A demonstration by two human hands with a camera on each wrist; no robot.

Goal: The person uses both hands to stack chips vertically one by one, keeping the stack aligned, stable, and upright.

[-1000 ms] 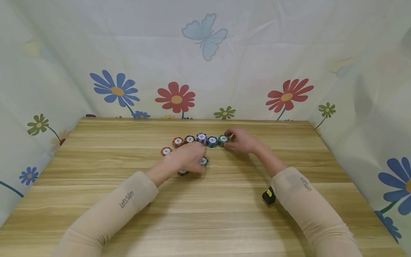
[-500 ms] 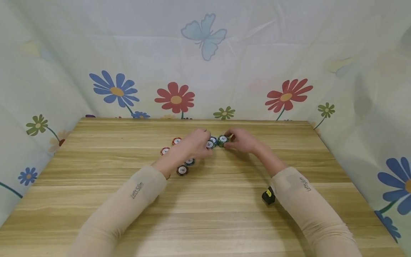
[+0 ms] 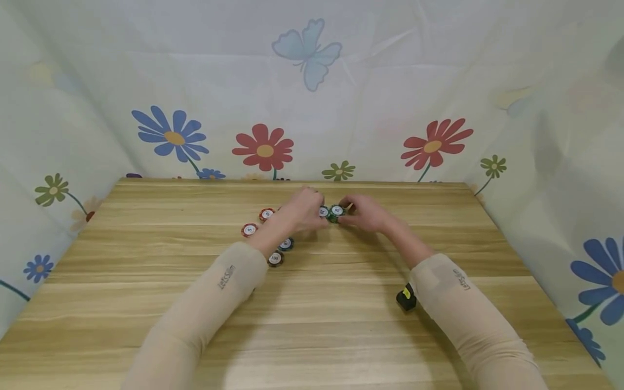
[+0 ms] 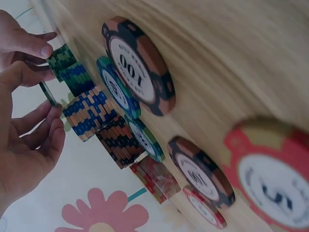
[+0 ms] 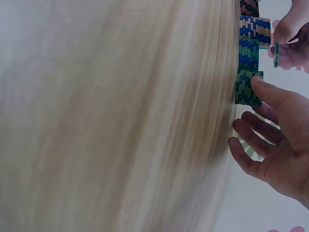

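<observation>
Pinch and brace

Pinches a chip (image 5: pixel 276 55) by its rim in the left grip (image 3: pixel 304 209), above the blue stack (image 5: pixel 248 54), perhaps baring its face. Holds the green stack (image 3: pixel 336 212) in the right grip (image 3: pixel 366 213), likely against shifting (upright on the worktop (image 3: pixel 317 325), just beside the blue one).

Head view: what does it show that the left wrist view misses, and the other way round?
Only the head view shows the black object and the sleeves. Only the left wrist view shows the blue-and-orange stack; the left hand covers its place in the head view. Both show the left hand, right hand, green stack, red stack and a brown 100 chip.
</observation>
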